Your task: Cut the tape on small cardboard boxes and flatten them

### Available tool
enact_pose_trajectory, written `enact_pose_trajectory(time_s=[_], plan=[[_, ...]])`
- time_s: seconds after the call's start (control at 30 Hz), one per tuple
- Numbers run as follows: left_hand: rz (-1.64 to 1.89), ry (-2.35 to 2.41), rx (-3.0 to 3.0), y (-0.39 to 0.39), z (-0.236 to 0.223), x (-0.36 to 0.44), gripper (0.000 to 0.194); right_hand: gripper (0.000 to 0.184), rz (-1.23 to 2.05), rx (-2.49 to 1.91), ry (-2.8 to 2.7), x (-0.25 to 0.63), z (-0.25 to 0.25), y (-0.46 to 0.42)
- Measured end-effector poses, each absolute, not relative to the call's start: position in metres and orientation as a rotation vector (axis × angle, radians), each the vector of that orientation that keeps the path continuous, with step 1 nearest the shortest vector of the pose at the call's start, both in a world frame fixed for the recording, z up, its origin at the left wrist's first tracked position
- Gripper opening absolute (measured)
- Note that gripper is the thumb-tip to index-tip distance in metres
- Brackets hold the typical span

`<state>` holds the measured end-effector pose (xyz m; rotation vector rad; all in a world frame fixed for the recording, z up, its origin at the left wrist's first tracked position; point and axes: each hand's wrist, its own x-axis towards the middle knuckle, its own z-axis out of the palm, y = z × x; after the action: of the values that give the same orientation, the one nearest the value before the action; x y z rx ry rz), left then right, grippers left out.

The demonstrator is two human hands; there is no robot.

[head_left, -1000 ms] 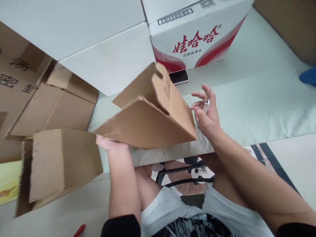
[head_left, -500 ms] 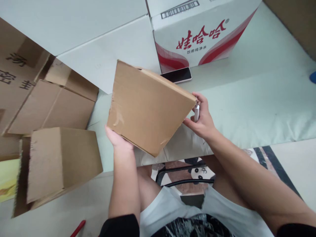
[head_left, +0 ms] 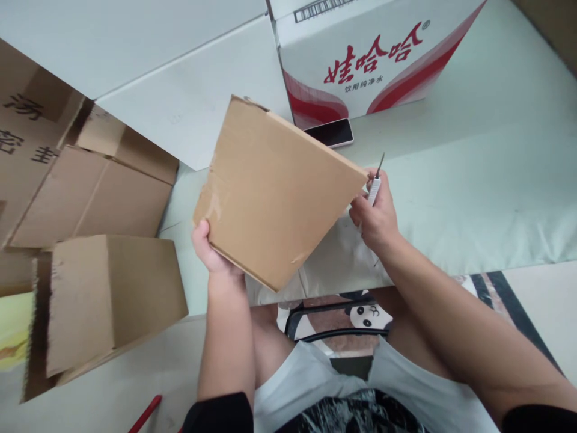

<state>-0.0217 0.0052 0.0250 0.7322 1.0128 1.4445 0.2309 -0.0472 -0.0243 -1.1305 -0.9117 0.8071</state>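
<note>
A flat brown cardboard box (head_left: 279,192) is held up tilted in front of me, its broad face towards me. My left hand (head_left: 214,249) grips its lower left edge, thumb on the face and the other fingers hidden behind. At the box's right corner, my right hand (head_left: 376,213) is closed around a small white-handled knife (head_left: 374,190), whose thin blade points up and away. The right fingertips are close to that corner; whether they touch it I cannot tell. Strips of clear tape show on the box's left side.
Behind the box, a dark-screened phone (head_left: 331,132) lies against a white carton with red lettering (head_left: 360,72). Another white carton (head_left: 193,102) stands beside it. Brown cartons (head_left: 81,300) crowd the left. A red stick-like object (head_left: 146,415) is on the floor.
The knife has turned in my right hand, so its blade now shows pointing up. My left thumb has come onto the box's face. The box has shifted slightly.
</note>
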Motion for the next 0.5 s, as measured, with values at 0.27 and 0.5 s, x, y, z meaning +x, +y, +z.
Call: enact_pose_trajectory(time_s=[0.27, 0.5], plan=[[1.383, 1.190, 0.501, 0.008, 0.030, -0.019, 0.036, 0.038, 0.604, -1.141, -1.061, 0.233, -0.021, -0.054], [1.406, 1.150, 0.426, 0.004, 0.034, -0.016, 0.032, 0.023, 0.431, -1.186, -1.216, 0.231, -0.013, -0.057]])
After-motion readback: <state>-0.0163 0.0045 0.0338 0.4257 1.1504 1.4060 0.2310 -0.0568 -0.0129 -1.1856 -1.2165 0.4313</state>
